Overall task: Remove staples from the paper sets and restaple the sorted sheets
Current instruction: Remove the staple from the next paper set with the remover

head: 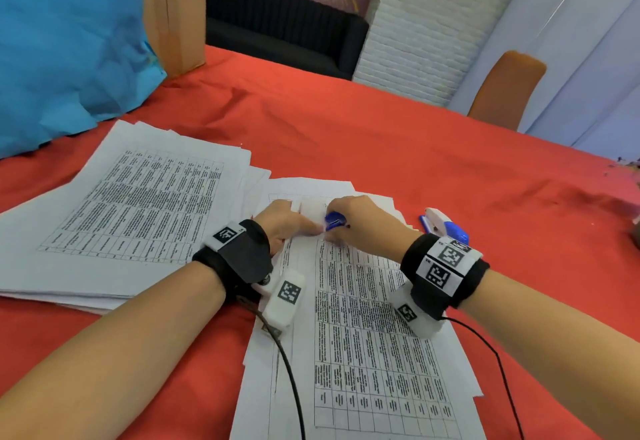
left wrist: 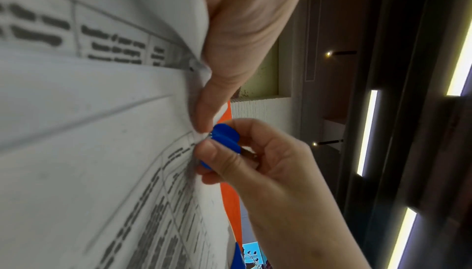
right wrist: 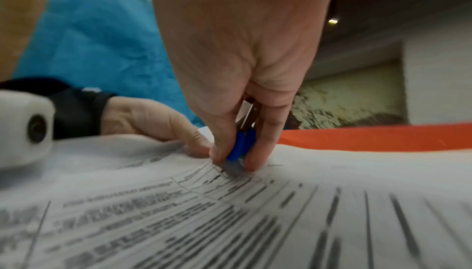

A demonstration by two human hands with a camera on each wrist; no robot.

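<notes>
A stapled paper set (head: 363, 318) with printed tables lies on the red tablecloth in front of me. My left hand (head: 291, 224) rests on its top left corner, and the thumb (left wrist: 205, 116) presses the sheets down beside the staple spot. My right hand (head: 362, 221) pinches a small blue staple remover (head: 335, 223) between thumb and fingers, its tip against the paper corner right next to the left thumb. In the right wrist view the remover (right wrist: 241, 146) points down into the page (right wrist: 230, 212). The staple itself is hidden.
A blue and white stapler (head: 445, 228) lies just right of my right hand. A thick stack of printed sheets (head: 138, 204) sits to the left. A blue bag (head: 69, 41) and a cardboard box (head: 173, 13) stand at the back left, an orange chair (head: 505, 89) beyond the table.
</notes>
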